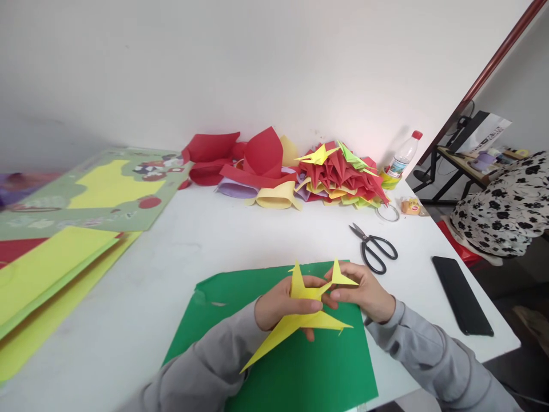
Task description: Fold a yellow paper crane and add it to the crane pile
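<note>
A folded yellow paper figure [281,332] with several long points is held above a green sheet [266,366] on the white table. My left hand [291,300] is closed around its middle, the thumb lying across the front. At the figure's upper right, my right hand [360,289] pinches a pointed tip that has a small triangular flap. Some of the right fingers are hidden behind the paper. Black-handled scissors [373,246] lie on the table just beyond my right hand, blades partly apart.
Red folded paper pieces [332,177] are heaped by the wall, beside rolled sheets [261,154]. A bottle [405,153] and tape ring [388,213] are at the back right. A black phone [463,294] lies right; yellow sheets [51,274] and a decorated board [158,220] lie left.
</note>
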`<action>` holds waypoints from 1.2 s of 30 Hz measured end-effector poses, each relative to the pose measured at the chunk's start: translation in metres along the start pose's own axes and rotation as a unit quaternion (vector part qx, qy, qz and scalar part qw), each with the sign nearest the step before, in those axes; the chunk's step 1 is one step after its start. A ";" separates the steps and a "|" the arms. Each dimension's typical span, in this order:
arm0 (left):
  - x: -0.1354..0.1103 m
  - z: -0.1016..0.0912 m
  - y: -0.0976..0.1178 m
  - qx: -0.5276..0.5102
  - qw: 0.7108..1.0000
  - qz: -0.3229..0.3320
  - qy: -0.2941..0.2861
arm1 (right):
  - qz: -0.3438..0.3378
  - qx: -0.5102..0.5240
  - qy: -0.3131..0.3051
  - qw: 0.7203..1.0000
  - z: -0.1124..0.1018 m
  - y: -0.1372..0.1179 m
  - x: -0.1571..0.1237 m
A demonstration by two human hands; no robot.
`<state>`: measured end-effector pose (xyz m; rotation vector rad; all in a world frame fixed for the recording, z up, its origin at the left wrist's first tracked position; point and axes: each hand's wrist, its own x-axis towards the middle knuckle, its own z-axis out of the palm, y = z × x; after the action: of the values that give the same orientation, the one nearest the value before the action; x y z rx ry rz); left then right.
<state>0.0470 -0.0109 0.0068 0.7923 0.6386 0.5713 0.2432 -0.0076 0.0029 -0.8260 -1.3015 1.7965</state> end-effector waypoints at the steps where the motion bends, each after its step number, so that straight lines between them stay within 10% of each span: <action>1: 0.000 0.000 0.000 0.002 1.000 0.000 -0.007 | -0.005 -0.012 -0.006 1.000 0.002 -0.001 0.000; 12: 0.009 -0.026 0.005 -0.252 0.967 -0.040 -0.020 | -0.107 -0.111 0.231 0.961 -0.003 0.003 -0.001; 19: 0.016 -0.018 -0.011 -0.164 0.970 0.070 0.163 | -0.212 -0.215 0.369 0.879 -0.001 0.000 -0.001; 27: 0.012 0.011 -0.025 0.060 0.926 0.290 0.232 | -0.272 -0.332 0.371 0.823 -0.002 0.008 -0.001; 36: 0.013 0.007 -0.024 0.072 0.945 0.270 0.171 | -0.320 -0.422 0.358 0.769 0.004 0.007 -0.008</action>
<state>0.0660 -0.0191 -0.0127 1.0244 0.7892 1.1922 0.2426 -0.0181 -0.0018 -1.1698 -1.5449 0.2098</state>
